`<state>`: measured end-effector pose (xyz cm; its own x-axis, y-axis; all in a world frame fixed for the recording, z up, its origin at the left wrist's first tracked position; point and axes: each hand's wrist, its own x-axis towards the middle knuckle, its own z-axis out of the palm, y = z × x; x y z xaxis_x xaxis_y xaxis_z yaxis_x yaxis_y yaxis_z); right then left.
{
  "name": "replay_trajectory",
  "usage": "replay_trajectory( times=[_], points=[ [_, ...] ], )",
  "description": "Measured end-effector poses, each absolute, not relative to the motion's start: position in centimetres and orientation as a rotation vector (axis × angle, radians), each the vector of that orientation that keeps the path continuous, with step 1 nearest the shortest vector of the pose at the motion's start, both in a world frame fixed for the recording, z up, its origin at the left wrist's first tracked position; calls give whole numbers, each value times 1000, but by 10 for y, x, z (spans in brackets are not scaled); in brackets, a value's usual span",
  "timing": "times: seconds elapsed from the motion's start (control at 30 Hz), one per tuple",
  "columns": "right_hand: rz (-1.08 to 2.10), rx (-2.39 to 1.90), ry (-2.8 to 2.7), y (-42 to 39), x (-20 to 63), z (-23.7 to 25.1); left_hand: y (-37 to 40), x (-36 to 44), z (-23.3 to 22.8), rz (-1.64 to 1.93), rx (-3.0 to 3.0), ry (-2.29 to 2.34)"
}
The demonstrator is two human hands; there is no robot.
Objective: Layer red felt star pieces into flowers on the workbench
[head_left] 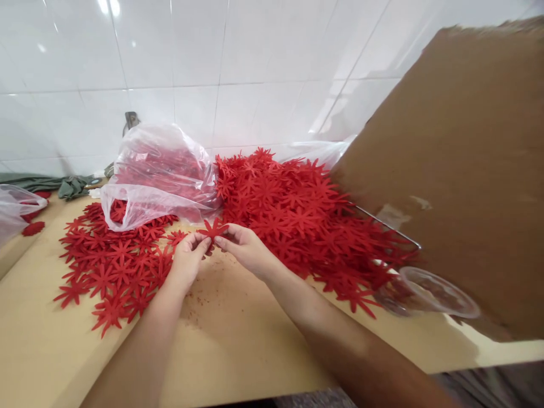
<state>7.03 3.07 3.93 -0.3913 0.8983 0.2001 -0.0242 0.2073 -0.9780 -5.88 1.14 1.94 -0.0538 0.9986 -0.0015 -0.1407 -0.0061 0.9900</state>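
Observation:
Between my two hands is a red flower-shaped cutout (213, 228) with narrow petals, felt-like in look. My left hand (191, 253) pinches it from the left, thumb on the near side. From the right, my right hand (242, 246) grips its edge between thumb and fingers. Some fingertips are hidden behind the cutout. A loose pile of like red cutouts (114, 272) spreads left of my left hand. The taller heap of red cutouts (276, 209) rises just beyond and right of my right hand.
A clear plastic bag (165, 170) of red pieces stands against the tiled wall (263, 56). A large cardboard sheet or box (459, 170) leans at right, above a clear plastic tub (440, 292). Dark green cloth (55, 182) lies far left. Red crumbs dot the tabletop (238, 351).

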Motion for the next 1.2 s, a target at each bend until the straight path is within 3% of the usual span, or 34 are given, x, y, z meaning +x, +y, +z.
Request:
replay_trajectory(
  times=[0.3,0.47,0.73,1.0,1.2],
  points=[
    [1151,-1042,-1604,38,85,36,10,-55,17,1528,1127,1181],
    [1312,-908,-1612,26,83,39,8,-49,15,1410,1294,1104],
    [1533,-878,-1481,23,90,32,18,-61,14,1535,912,1207],
    [1324,-1006,-1339,37,104,40,13,-53,-2,1443,1694,1632],
    [1302,-1004,-1417,40,86,41,7,-54,13,1416,1532,1340]
  ],
)
